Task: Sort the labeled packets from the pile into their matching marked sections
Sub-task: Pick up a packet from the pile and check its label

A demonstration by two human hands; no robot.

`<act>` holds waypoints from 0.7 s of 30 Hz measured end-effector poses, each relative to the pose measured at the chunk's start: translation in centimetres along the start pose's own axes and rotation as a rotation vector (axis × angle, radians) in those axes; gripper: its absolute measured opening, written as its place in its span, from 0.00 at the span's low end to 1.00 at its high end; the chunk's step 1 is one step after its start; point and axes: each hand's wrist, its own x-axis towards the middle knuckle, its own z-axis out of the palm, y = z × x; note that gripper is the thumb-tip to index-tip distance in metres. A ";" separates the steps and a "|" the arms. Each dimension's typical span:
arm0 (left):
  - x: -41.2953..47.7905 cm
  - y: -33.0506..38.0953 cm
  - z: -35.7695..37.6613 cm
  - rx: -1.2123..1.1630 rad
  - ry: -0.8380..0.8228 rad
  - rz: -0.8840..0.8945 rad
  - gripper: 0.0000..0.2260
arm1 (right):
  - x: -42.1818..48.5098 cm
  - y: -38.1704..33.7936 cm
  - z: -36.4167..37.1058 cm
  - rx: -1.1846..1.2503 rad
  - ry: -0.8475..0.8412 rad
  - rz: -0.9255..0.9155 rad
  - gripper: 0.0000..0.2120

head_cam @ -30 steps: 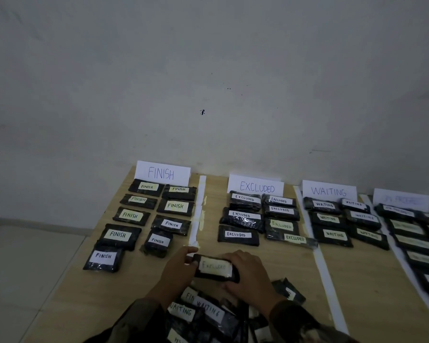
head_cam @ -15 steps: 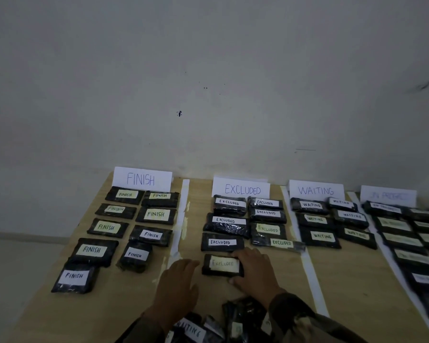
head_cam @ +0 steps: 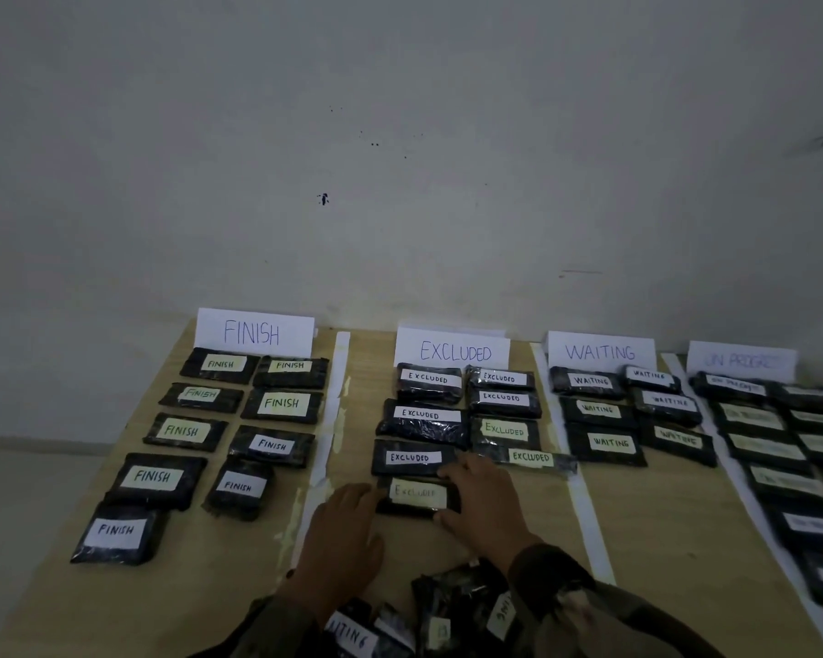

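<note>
You are holding a black EXCLUDED packet (head_cam: 416, 495) with a pale handwritten label flat on the table (head_cam: 661, 539). Your right hand (head_cam: 483, 508) is pinching its right end and your left hand (head_cam: 348, 524) is touching its left edge. It is lying in the EXCLUDED section (head_cam: 452, 351), just beside the nearest packet of the left column. Seven others are sitting there, nine in the FINISH section (head_cam: 253, 332) and six in the WAITING section (head_cam: 599, 352). The fourth section (head_cam: 741, 360) is showing only blurred labels. The pile (head_cam: 452, 605) is lying jumbled at the near edge.
</note>
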 end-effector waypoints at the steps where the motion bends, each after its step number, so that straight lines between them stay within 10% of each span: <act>1: 0.2 0.3 -0.1 -0.014 -0.031 -0.006 0.23 | -0.1 0.3 -0.3 0.022 0.016 0.000 0.26; 8: 0.7 2.6 0.6 -0.039 -0.049 0.018 0.27 | -3.5 2.5 -2.4 0.218 -0.127 0.047 0.11; 14: 0.5 4.8 1.4 -0.022 -0.119 0.068 0.23 | -6.8 4.0 -1.8 0.079 -0.478 -0.004 0.33; 21: -0.4 6.9 1.9 -0.154 -0.207 0.095 0.22 | -8.7 4.0 -1.5 0.120 -0.255 -0.098 0.24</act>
